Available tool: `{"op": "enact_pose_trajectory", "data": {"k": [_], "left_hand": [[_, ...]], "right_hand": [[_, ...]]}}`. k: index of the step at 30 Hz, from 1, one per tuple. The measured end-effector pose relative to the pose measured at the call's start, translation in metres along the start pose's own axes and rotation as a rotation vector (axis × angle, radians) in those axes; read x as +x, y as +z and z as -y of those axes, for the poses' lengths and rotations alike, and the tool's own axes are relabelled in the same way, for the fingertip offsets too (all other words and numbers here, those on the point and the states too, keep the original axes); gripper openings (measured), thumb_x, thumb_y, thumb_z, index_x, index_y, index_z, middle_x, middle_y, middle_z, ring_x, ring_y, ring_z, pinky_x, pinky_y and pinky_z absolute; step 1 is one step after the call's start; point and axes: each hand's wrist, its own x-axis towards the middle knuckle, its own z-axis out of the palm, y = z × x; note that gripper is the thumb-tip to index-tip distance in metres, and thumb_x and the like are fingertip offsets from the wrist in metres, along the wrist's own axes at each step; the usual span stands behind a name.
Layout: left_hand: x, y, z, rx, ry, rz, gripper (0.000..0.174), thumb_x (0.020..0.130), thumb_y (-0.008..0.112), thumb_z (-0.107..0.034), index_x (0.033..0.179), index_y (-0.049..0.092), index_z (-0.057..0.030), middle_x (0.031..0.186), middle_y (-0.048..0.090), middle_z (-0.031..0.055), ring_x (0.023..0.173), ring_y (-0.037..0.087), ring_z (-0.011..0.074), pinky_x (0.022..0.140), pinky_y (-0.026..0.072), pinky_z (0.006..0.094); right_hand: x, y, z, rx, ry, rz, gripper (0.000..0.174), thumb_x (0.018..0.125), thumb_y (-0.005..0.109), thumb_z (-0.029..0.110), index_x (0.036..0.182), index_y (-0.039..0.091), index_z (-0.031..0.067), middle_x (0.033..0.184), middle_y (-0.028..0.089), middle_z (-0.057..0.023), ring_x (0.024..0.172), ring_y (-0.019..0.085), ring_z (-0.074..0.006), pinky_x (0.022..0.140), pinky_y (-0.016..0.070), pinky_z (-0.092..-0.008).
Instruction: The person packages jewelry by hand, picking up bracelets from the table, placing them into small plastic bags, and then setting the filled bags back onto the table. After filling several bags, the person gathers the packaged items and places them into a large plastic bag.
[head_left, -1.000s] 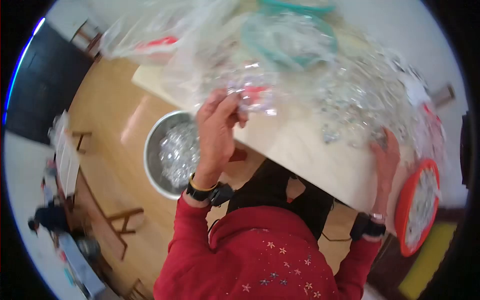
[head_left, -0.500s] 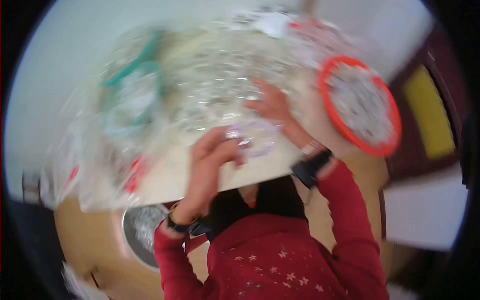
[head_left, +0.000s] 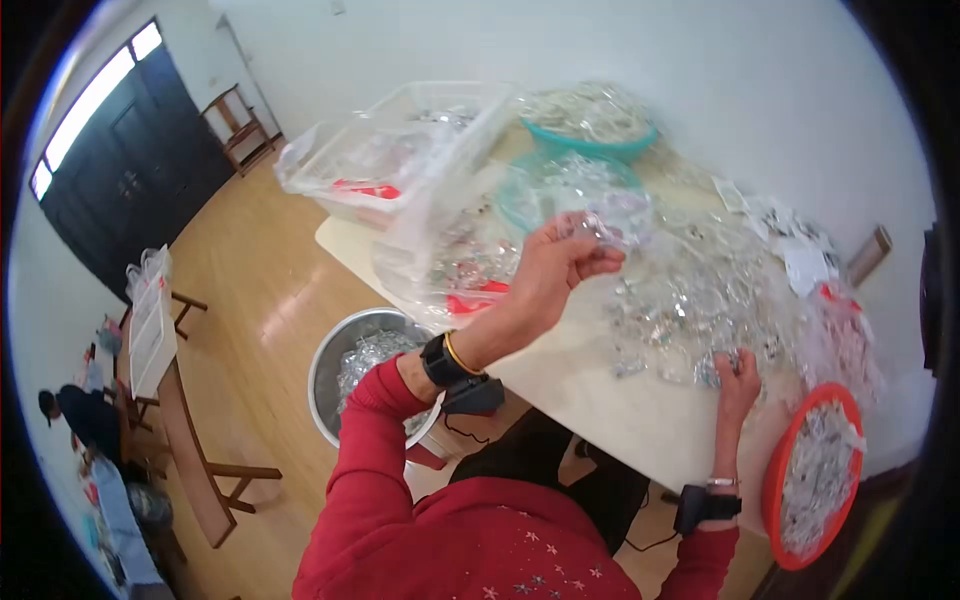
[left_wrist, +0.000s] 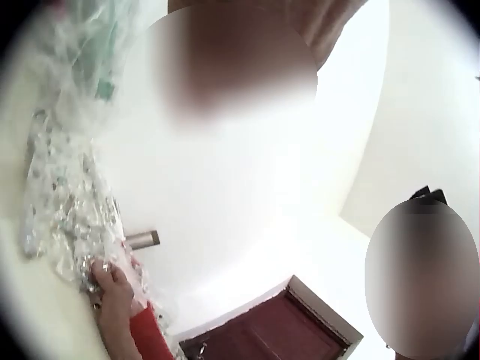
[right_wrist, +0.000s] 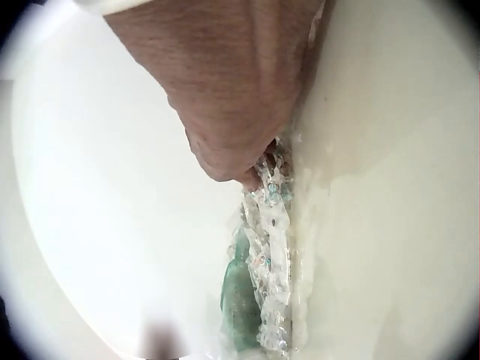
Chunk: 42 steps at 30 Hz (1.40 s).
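Observation:
My left hand (head_left: 555, 275) is raised over the table, pinching a small clear plastic packet (head_left: 603, 232) between thumb and fingers. Behind the packet in the head view is a teal basket (head_left: 520, 205) holding clear packets. At the near right edge of a spread pile of small clear packets (head_left: 690, 295), my right hand (head_left: 738, 385) has its fingers curled on a shiny packet (head_left: 707, 370). The right wrist view has the right hand (right_wrist: 232, 97) low at the tabletop, its fingertips partly hidden among the packets (right_wrist: 270, 247).
A red basket (head_left: 858, 480) full of packets stands at the table's right edge. A metal basin (head_left: 318, 375) with clear packets is below the left edge. At the back are a white crate (head_left: 330, 195) and another teal basket (head_left: 640, 150). A person (head_left: 90, 420) is far left.
The head view swung right, then back left. My left hand has lifted away from my body toward the teal basket, still with the packet. The right hand's fingers are now curled at the pile's edge.

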Motion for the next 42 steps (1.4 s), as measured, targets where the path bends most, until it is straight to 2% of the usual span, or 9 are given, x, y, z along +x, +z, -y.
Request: {"op": "enact_pose_trajectory", "data": {"k": [5,14,18,25,29,34,38,40,42], "left_hand": [[0.017,-0.026,-0.048,-0.025,0.147,-0.112,0.023,0.086,0.042,0.004,0.109,0.045,0.0047,0.100,0.059,0.0146,0.085,0.062,0.0231,0.078,0.0533,0.0319],[0.026,-0.063,-0.058,-0.079,0.133,-0.193,0.025,0.088,0.040,0.002,0.112,0.043,0.0045,0.101,0.058,0.0154,0.084,0.062,0.0234,0.077,0.0537,0.0317],[0.017,-0.076,-0.049,-0.018,0.037,-0.186,0.022,0.089,0.040,0.000,0.109,0.046,0.0042,0.097,0.060,0.0140,0.081,0.062,0.0213,0.074,0.0538,0.0304],[0.001,-0.093,-0.055,0.179,-0.009,-0.212,0.012,0.087,0.047,-0.006,0.093,0.055,0.0004,0.084,0.063,0.0096,0.065,0.059,0.0131,0.061,0.0494,0.0251],[0.001,-0.104,-0.059,0.312,-0.078,-0.236,0.013,0.087,0.050,-0.011,0.092,0.057,-0.0020,0.081,0.061,0.0045,0.063,0.056,0.0111,0.059,0.0475,0.0228],[-0.018,-0.114,-0.064,0.502,-0.209,-0.314,0.013,0.085,0.052,-0.012,0.092,0.058,-0.0016,0.078,0.060,0.0036,0.061,0.055,0.0105,0.058,0.0468,0.0228],[-0.020,-0.160,-0.051,0.582,-0.342,-0.304,0.023,0.084,0.054,-0.012,0.104,0.055,0.0008,0.090,0.059,0.0076,0.073,0.057,0.0138,0.065,0.0476,0.0254],[-0.004,-0.200,-0.028,1.118,0.231,-0.344,0.023,0.081,0.052,-0.005,0.102,0.054,0.0018,0.093,0.059,0.0107,0.081,0.057,0.0195,0.068,0.0480,0.0287],[-0.006,-0.181,-0.024,0.936,0.522,-0.350,0.032,0.082,0.051,-0.003,0.114,0.049,0.0020,0.107,0.056,0.0117,0.093,0.054,0.0213,0.074,0.0474,0.0304]], "right_hand": [[-0.002,0.003,0.010,0.075,0.038,-0.008,0.024,0.075,0.067,0.012,0.092,0.057,-0.0006,0.073,0.054,0.0017,0.065,0.046,-0.0070,0.061,0.0407,-0.0222],[0.003,0.008,-0.003,0.057,0.005,-0.009,0.024,0.076,0.066,0.010,0.096,0.057,0.0003,0.074,0.050,0.0035,0.065,0.044,-0.0050,0.058,0.0381,-0.0194],[-0.001,0.002,-0.014,-0.130,0.017,-0.031,0.027,0.075,0.069,0.013,0.096,0.058,0.0001,0.074,0.053,0.0014,0.065,0.046,-0.0072,0.059,0.0406,-0.0224],[0.000,0.007,-0.002,0.015,0.041,-0.037,0.029,0.075,0.070,0.014,0.098,0.058,-0.0001,0.078,0.055,0.0008,0.067,0.048,-0.0078,0.061,0.0422,-0.0220],[-0.002,0.008,0.003,0.040,0.076,-0.034,0.028,0.077,0.069,0.013,0.099,0.058,-0.0003,0.081,0.057,-0.0002,0.069,0.050,-0.0080,0.063,0.0434,-0.0219],[-0.003,0.007,0.007,0.088,0.092,-0.008,0.026,0.077,0.068,0.011,0.099,0.058,-0.0003,0.082,0.058,-0.0015,0.070,0.051,-0.0083,0.064,0.0439,-0.0222],[0.001,0.009,0.001,0.156,0.102,0.020,0.024,0.078,0.066,0.008,0.099,0.057,-0.0013,0.082,0.059,-0.0027,0.072,0.053,-0.0094,0.067,0.0443,-0.0225],[0.004,-0.001,-0.003,0.277,-0.006,0.032,0.024,0.079,0.063,0.006,0.100,0.055,-0.0022,0.084,0.059,-0.0040,0.073,0.055,-0.0108,0.069,0.0448,-0.0230],[-0.003,-0.008,0.034,0.270,0.052,-0.083,0.025,0.081,0.061,0.006,0.103,0.053,-0.0024,0.085,0.060,-0.0064,0.075,0.058,-0.0130,0.071,0.0449,-0.0232]]}}
